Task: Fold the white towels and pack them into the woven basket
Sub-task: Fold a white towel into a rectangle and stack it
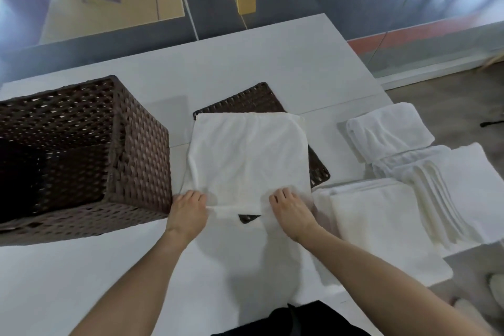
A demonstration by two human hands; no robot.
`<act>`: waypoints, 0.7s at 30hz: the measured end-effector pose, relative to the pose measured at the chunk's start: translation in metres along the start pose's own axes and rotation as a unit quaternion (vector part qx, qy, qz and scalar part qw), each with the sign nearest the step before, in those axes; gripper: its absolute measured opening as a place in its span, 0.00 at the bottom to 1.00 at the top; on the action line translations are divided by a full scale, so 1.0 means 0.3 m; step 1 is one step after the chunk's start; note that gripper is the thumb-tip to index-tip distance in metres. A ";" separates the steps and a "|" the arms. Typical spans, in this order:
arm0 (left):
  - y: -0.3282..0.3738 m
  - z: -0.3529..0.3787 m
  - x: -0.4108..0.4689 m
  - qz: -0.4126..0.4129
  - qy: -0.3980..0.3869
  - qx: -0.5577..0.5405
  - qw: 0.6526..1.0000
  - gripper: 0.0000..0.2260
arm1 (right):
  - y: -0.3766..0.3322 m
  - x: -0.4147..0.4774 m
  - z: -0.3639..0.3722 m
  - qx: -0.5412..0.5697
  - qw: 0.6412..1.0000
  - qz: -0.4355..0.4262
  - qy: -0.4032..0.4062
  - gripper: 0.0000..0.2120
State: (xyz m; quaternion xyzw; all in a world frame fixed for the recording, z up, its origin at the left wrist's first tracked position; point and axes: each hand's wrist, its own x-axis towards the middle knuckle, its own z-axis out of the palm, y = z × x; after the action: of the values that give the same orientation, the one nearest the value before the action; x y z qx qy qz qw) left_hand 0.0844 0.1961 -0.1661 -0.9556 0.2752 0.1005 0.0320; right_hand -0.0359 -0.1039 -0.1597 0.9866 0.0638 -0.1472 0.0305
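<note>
- White tabletop (245, 63): dark brown woven basket (81, 158) left, stacked white towels (381, 215) right.
- Left hand (188, 207), right hand (291, 211): each grips near edge of flat white towel (245, 155).

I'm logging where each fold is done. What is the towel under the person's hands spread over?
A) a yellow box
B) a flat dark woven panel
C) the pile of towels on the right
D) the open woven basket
B: the towel lies over the flat dark woven panel, whose far and right edges stick out from under it; the woven basket stands apart to the left.
</note>
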 end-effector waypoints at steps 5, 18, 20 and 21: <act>0.005 -0.034 -0.110 0.051 0.040 -0.059 0.996 0.07 | 0.021 -0.052 0.008 0.042 0.998 0.018 0.047 0.10; -0.079 -0.375 -0.004 -0.017 0.089 -0.085 0.992 0.07 | 0.207 0.025 -0.358 0.158 0.970 0.096 0.157 0.12; -0.100 -0.396 0.083 -0.029 0.080 -0.083 0.993 0.08 | 0.270 0.101 -0.380 0.153 0.970 0.099 0.160 0.11; -0.110 -0.400 0.122 -0.036 0.075 -0.081 0.993 0.08 | 0.296 0.139 -0.387 0.155 0.970 0.101 0.155 0.11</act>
State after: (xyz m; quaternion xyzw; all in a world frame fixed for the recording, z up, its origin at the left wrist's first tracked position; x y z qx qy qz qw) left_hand 0.1533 0.1910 -0.0562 -0.9692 0.2329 0.0496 -0.0622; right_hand 0.0488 -0.1777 -0.0575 0.9914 -0.0559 0.0034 -0.1187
